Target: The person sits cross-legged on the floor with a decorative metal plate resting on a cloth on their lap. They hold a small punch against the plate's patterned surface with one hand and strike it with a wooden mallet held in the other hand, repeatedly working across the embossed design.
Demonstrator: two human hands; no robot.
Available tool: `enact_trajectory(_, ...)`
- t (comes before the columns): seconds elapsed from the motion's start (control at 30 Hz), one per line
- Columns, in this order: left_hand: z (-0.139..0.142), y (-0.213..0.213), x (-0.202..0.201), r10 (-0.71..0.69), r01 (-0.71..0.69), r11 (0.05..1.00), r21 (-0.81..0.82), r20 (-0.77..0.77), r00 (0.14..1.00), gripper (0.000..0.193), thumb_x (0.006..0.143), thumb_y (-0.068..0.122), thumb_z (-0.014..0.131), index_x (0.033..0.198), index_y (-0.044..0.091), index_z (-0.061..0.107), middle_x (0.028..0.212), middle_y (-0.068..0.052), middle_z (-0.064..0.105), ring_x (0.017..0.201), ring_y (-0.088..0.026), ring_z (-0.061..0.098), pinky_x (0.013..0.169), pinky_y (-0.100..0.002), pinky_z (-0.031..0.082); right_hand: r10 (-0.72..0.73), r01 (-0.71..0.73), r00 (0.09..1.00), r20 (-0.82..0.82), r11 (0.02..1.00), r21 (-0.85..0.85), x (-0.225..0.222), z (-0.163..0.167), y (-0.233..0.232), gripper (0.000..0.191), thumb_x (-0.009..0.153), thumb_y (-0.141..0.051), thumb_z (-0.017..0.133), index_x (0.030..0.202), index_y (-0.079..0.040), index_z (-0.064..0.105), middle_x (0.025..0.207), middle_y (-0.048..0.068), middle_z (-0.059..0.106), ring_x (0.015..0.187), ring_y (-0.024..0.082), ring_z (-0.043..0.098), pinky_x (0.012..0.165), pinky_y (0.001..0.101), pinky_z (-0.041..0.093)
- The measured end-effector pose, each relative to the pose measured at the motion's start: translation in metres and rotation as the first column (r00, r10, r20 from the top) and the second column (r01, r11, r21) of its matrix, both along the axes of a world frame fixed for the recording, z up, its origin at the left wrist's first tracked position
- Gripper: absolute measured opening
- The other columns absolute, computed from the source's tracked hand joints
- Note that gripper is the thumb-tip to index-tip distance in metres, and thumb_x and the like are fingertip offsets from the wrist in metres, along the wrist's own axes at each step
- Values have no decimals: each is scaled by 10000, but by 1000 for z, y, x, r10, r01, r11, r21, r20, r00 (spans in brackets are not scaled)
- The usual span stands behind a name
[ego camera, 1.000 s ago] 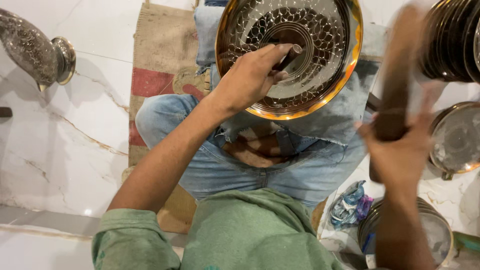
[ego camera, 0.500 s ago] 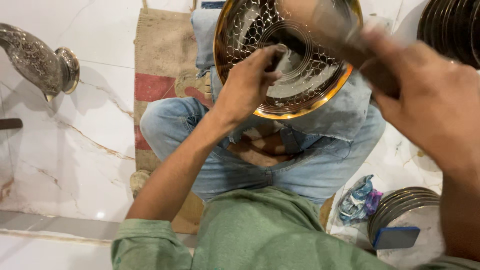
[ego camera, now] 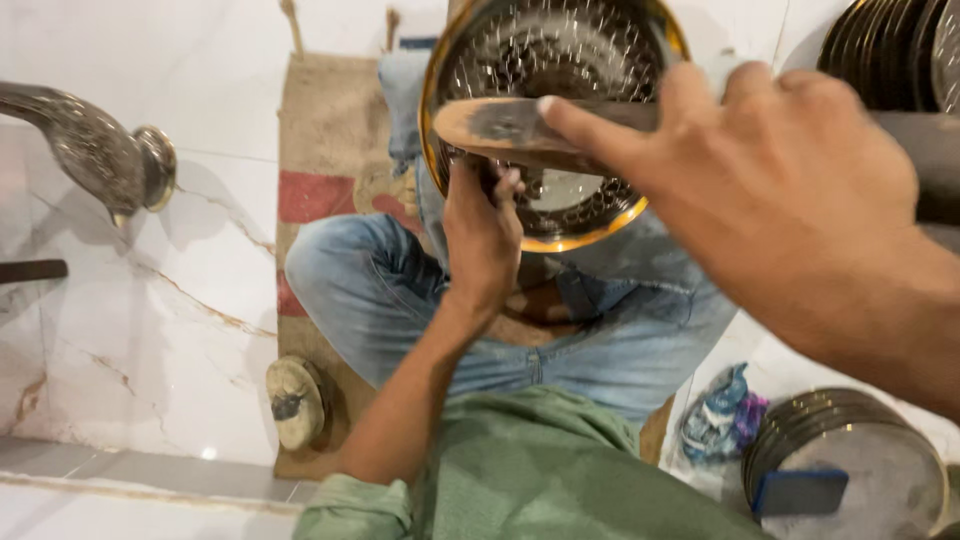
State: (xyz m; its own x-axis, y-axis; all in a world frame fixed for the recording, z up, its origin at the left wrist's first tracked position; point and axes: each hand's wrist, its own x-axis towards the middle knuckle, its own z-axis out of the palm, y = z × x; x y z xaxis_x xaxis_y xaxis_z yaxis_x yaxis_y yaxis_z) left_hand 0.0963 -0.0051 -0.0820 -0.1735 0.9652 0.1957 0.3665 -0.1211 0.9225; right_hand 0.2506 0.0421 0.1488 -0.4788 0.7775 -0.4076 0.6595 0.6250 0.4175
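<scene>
Patterned metal plate point(ego camera: 560, 110), round with a gold rim, rests tilted on my crossed legs in blue jeans, above a burlap mat point(ego camera: 330, 130) on the marble floor point(ego camera: 120, 330). My left hand point(ego camera: 483, 235) has its fingers pressed together around a small tool I cannot make out, set against the plate's face. My right hand point(ego camera: 790, 190) is raised close to the camera, fingers wrapped around a wooden mallet point(ego camera: 510, 130) whose head hangs over the plate. Stacked plates point(ego camera: 850, 465) lie at my right.
</scene>
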Motion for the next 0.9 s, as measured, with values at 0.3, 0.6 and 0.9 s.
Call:
enact_trajectory(0.3, 4, -10, 15, 267, -222, 950, -219, 202, 942, 319, 976, -10, 620, 1264, -29, 484, 960, -160, 716, 834, -280, 726, 767, -384, 572, 10, -43, 940, -342, 995, -89, -13, -14, 1, 867, 976, -113, 585, 1708, -422, 238, 941, 105, 599, 718, 229, 664, 603, 373, 569)
enact_trajectory(0.6, 6, -13, 17, 239, -233, 970, -71, 96, 966, 432, 947, -19, 640, 1341, -32, 464, 1113, -192, 698, 1005, -333, 718, 889, -435, 546, 259, -261, 965, 50, 965, 17, -15, -13, 0, 842, 957, -180, 564, 1693, -324, 181, 944, 124, 604, 768, 260, 644, 658, 341, 572)
enact_trajectory(0.9, 6, -6, 14, 115, -103, 991, -88, 135, 984, 196, 1007, -25, 631, 1148, -30, 495, 965, -151, 703, 859, -283, 724, 746, -378, 572, -117, 67, 972, -203, 969, -240, -4, -21, 8, 768, 1061, -189, 517, 1659, -434, 101, 1062, 127, 593, 751, 227, 693, 684, 407, 617)
